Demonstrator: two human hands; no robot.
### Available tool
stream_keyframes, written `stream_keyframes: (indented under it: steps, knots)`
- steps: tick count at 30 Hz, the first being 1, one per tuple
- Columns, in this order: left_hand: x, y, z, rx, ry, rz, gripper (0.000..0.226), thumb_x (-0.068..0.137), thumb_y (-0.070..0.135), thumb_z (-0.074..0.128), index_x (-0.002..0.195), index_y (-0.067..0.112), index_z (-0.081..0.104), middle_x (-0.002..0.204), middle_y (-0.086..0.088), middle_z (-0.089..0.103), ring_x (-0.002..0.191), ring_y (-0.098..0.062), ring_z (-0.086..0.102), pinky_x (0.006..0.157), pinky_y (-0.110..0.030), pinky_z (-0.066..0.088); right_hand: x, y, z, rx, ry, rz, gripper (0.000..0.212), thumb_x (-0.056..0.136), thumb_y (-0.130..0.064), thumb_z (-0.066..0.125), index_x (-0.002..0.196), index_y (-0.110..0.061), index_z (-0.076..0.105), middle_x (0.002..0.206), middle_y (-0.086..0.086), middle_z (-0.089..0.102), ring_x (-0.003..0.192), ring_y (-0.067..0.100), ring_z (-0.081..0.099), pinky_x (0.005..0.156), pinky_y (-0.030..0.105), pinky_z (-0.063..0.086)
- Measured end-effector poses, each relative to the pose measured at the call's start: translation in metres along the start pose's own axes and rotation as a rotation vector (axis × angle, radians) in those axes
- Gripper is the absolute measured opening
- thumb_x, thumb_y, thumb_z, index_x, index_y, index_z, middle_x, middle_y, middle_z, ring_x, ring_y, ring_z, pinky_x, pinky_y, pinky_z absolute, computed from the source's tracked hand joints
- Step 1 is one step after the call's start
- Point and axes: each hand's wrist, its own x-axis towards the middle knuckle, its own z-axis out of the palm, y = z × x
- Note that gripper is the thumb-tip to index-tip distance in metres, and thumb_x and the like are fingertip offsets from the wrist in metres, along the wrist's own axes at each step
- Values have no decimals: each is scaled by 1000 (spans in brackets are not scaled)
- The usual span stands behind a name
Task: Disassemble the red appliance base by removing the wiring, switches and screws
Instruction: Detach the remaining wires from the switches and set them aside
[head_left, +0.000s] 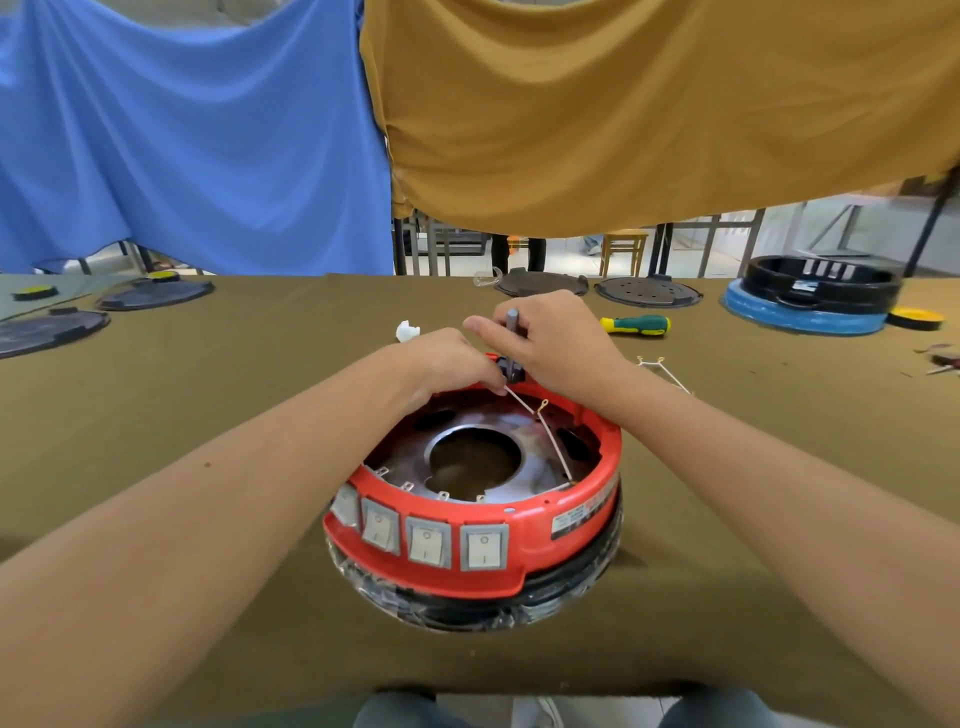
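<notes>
L hand (451, 358): we see fingers curled, pinching a white wire (521, 401) at far rim of base.
Red base (540, 530): sits upside-down at table centre on olive cloth (208, 649); four rocker switches (485, 546) face us.
Tool: grey screwdriver (512, 343), upright, tip at black part on far rim.
R hand (556, 338): we note it wrapped round the tool shaft.
Far R: green/yellow screwdriver (638, 326) lying loose.

A single head-worn wide-angle view is aimed forward and down, close over the table (156, 467); frame edges are seemingly warped.
</notes>
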Motion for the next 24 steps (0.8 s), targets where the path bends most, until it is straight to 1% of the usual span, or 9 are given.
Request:
stream_keyframes:
  steps: [2,4,6,9,12,14,17,19,24]
  knots:
    - [0,0,2,2,-4,12,26,74,20,76,98,15,70,104,-8,67,101,-23,60,85,-35,49,-1,0,0,-13,-5,-13,52,99,-41,56,69,1,67,58,14,60,58,26,55,60,35,41]
    - [-1,1,3,7,8,-7,27,73,23,76,98,14,68,102,-8,65,95,-22,59,72,-32,45,-1,1,0,29,11,21,52,98,-41,59,68,1,67,56,13,59,55,22,52,57,32,39]
    - [-2,1,2,14,32,-48,27,71,28,77,90,15,64,93,-6,62,83,-19,55,60,-30,36,-1,2,-1,120,47,101,52,95,-41,63,65,1,65,55,13,58,52,21,52,56,32,41]
    - [-3,1,2,24,32,-62,27,72,31,77,85,15,60,85,-4,58,75,-16,51,57,-30,31,-2,5,-2,242,67,236,51,94,-42,64,67,1,66,57,13,63,51,20,60,55,28,49]
    - [-4,2,1,35,17,-61,25,74,31,76,82,16,58,81,-3,55,72,-16,48,57,-30,30,-2,8,-2,365,67,357,50,95,-41,64,71,2,67,56,6,64,44,10,60,48,19,48]
    - [-4,2,1,43,15,-68,26,74,31,77,84,16,59,83,-3,57,73,-16,49,57,-30,30,-2,7,-2,324,72,327,48,96,-40,63,67,-1,67,53,1,61,45,7,57,50,19,47]
    - [-4,0,1,22,18,-63,28,72,31,78,88,14,63,86,-5,61,77,-18,54,58,-30,34,-2,2,0,172,57,181,54,97,-40,60,63,1,64,54,11,58,51,19,51,55,26,40]
    - [-3,0,2,10,18,-63,31,71,31,79,92,13,66,90,-6,63,80,-18,55,59,-31,35,-3,0,1,90,53,107,55,98,-39,59,63,3,63,54,14,55,52,22,47,53,22,32]
    - [-4,0,1,-11,2,-64,30,71,29,78,92,12,67,92,-8,65,80,-19,57,60,-31,37,-5,1,0,76,58,63,53,98,-36,60,65,4,64,53,14,56,51,21,45,52,18,29]
